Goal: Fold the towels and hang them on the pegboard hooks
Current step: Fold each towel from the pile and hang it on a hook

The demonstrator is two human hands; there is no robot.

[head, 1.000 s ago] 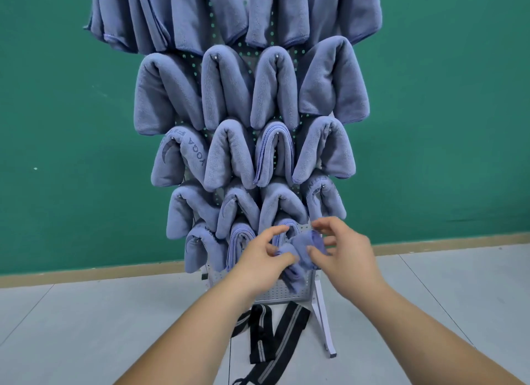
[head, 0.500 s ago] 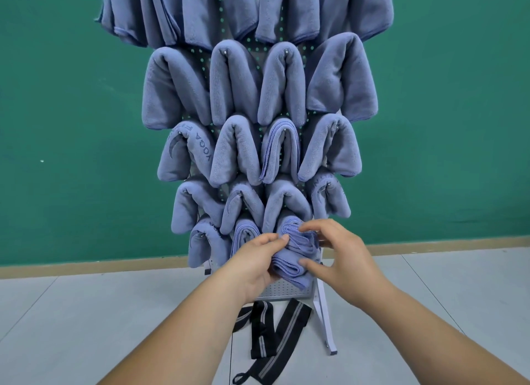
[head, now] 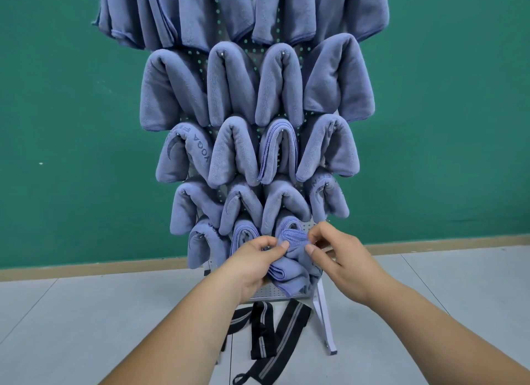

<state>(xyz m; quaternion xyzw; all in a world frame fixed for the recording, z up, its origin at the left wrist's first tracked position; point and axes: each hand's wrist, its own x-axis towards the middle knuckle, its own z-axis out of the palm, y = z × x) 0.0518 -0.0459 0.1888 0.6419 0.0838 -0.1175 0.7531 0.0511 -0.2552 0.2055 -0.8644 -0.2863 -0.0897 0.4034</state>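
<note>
Blue hung towels (head: 232, 152) crowd the folded towel (head: 292, 265) pinched by left hand (head: 251, 263) and right hand (head: 339, 258), above black straps (head: 262, 327).

Behind everything, a deep green wall (head: 71, 112) fills the background, with one tiny pale speck (head: 41, 163) on its left side. Along its foot runs a tan skirting strip (head: 86, 269), meeting a pale grey tiled floor (head: 86, 327) with thin joint lines crossing it. And down on that floor, a tangle of black straps (head: 286, 327) with grey centre stripes lies loosely crossed, one end curling into a small loop (head: 241, 380).
</note>
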